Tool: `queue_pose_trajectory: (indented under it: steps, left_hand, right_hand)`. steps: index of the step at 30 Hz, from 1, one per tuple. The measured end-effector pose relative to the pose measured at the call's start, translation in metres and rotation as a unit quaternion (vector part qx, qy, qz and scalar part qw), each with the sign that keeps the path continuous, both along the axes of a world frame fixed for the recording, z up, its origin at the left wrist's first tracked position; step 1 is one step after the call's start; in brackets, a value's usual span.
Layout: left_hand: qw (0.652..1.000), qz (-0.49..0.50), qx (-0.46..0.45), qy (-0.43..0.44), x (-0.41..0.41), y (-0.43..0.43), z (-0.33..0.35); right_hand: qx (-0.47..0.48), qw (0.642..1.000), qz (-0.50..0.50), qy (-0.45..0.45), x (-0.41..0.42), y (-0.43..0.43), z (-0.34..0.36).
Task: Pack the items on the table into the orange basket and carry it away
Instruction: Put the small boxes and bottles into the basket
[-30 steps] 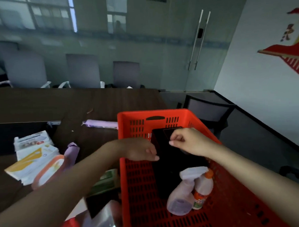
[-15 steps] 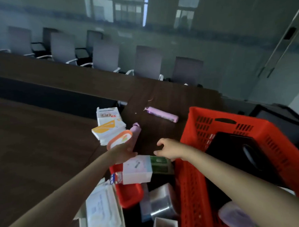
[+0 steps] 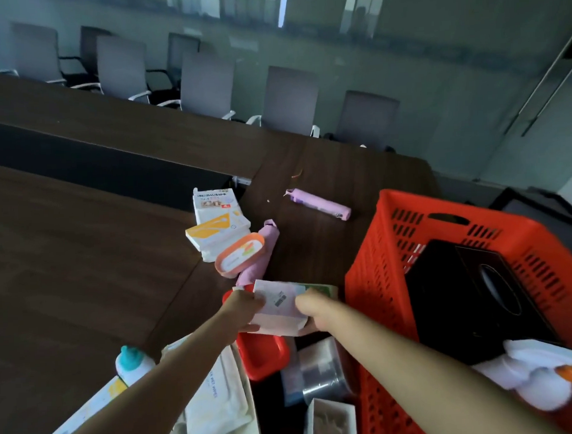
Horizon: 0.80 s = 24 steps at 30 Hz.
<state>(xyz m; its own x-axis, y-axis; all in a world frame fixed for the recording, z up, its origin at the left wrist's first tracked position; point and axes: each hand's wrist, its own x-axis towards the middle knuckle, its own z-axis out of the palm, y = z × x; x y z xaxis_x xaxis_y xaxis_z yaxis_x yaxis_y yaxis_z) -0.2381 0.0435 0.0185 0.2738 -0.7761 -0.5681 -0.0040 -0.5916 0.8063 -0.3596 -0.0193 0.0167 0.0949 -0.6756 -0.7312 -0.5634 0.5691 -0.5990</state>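
Note:
The orange basket (image 3: 372,278) stands at the right on the dark table, with a black tissue box (image 3: 462,301) and a white spray bottle (image 3: 541,379) inside. Just left of it, my left hand (image 3: 246,308) and my right hand (image 3: 310,309) grip a white and green box (image 3: 282,302) from either side, slightly above a red container (image 3: 263,355). Farther back lie an orange-rimmed wipes pack (image 3: 240,256), a pink roll (image 3: 258,260), yellow and white boxes (image 3: 216,220) and a purple roll (image 3: 320,207).
Near the front edge sit a wet-wipes pack (image 3: 217,397), a teal-capped bottle (image 3: 132,363), a clear plastic pack (image 3: 317,369) and a small white box (image 3: 329,421). Grey chairs (image 3: 289,98) line the table's far side. A black chair (image 3: 540,212) stands behind the basket.
Both hands left the black tissue box in the basket, swung left to the pile and closed on the white and green box. My view turned left with them.

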Motion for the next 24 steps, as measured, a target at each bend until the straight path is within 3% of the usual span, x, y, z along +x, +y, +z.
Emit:
queue_pose_trajectory:
  steps: [5,7,9,12,17,21,24]
  left_hand:
    - [0.993,-0.049,-0.051,-0.095,-0.005,-0.016,0.035]
    - [0.971,-0.096,-0.103,-0.191,-0.009,-0.028,0.055]
    - [0.926,-0.146,-0.156,-0.312,-0.021,-0.043,0.083]
    - [0.848,-0.209,-0.218,-0.434,-0.048,-0.057,0.126]
    - [0.723,-0.294,-0.326,-0.533,-0.111,-0.068,0.172]
    - [0.646,-0.371,-0.376,-0.551,-0.171,-0.070,0.178]
    - [0.591,-0.425,-0.410,-0.550,-0.221,-0.065,0.172]
  right_hand:
    - [-0.008,0.998,-0.051,-0.042,-0.009,-0.010,0.022]
    - [-0.018,0.996,-0.054,-0.070,-0.019,-0.018,0.046]
    - [-0.050,0.992,-0.064,-0.101,-0.038,-0.032,0.077]
    - [-0.169,0.981,-0.062,-0.076,-0.071,-0.052,0.124]
    - [-0.411,0.907,-0.088,-0.013,-0.146,-0.063,0.192]
    - [-0.434,0.899,-0.060,-0.011,-0.208,-0.041,0.222]
    - [-0.401,0.912,0.007,0.086,-0.259,-0.022,0.229]
